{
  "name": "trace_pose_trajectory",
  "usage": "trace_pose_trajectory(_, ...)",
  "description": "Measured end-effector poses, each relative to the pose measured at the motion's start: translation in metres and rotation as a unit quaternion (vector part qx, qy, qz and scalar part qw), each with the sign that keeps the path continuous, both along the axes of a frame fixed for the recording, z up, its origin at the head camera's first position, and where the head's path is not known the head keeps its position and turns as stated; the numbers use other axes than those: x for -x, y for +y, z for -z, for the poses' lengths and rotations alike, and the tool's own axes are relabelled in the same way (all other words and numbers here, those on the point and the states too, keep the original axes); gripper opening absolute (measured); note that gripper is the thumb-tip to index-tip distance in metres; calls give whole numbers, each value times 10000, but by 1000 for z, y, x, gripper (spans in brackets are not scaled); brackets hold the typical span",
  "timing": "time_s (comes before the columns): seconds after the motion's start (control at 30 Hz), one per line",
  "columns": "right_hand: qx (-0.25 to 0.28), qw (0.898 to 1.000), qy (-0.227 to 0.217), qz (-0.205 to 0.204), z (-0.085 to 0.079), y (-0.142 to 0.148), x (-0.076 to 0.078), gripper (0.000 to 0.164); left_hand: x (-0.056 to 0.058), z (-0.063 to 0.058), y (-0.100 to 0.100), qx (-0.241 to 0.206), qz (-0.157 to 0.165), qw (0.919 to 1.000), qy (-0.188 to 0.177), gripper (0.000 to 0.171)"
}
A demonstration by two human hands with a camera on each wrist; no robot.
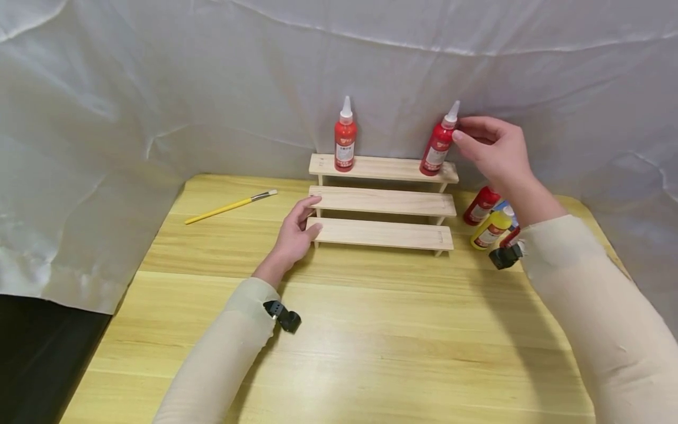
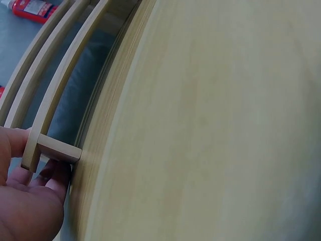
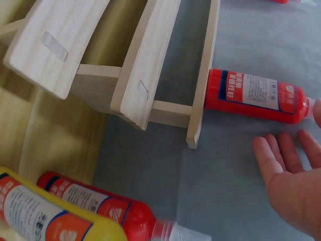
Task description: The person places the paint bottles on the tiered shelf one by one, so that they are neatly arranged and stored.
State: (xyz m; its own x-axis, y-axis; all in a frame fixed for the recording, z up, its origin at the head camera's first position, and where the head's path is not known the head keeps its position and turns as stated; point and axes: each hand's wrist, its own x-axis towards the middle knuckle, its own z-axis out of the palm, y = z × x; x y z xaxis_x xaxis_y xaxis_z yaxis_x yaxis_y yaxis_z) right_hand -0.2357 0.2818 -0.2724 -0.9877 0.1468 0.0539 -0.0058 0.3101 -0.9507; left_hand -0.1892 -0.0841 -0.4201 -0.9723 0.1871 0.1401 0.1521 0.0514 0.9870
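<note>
A three-step wooden display rack [image 1: 378,232] stands against the back curtain. My left hand [image 1: 293,235] grips the left end of its lowest tier, thumb on top and fingers below, as the left wrist view shows. My right hand [image 1: 500,150] is at the top tier's right end, its thumb at the neck of a red paint bottle [image 1: 436,150] with a white nozzle cap. In the right wrist view the other fingers [image 3: 268,158] stand apart from that bottle. An orange-red paint bottle [image 1: 345,144] stands upright on the same tier, farther left.
Right of the rack stand another red bottle [image 1: 481,206] and a yellow bottle [image 1: 491,228], with more bottles partly hidden behind my right wrist. A yellow-handled paintbrush [image 1: 228,208] lies on the wooden table [image 1: 371,341] at the left. A grey curtain [image 1: 238,76] hangs behind.
</note>
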Motion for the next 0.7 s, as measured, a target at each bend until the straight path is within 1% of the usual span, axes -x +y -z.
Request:
trace_pose_trajectory(0.07,-118,9999,-10,9,-1,3,-6,53,1,0,0,-2,2,10000,17,55)
trace_pose_trajectory(0.2,-484,9988,-10,43,-3,8,-21,54,12,21,-2,-35,-35,10000,75,58)
trace_pose_trajectory(0.3,-478,9988,118,56,-5,12,-34,52,20,35,-3,-23,-70,9999,85,60)
trace_pose_trajectory(0.4,-323,9988,360,87,-6,15,-45,50,20,35,-4,17,-88,10000,41,60)
trace_pose_trajectory(0.5,-138,9983,521,219,-7,20,-54,47,20,35,-4,23,-104,9999,22,60)
trace_pose_trajectory(0.7,164,9964,563,611,-4,31,-73,47,19,34,-3,22,-72,10000,2,60)
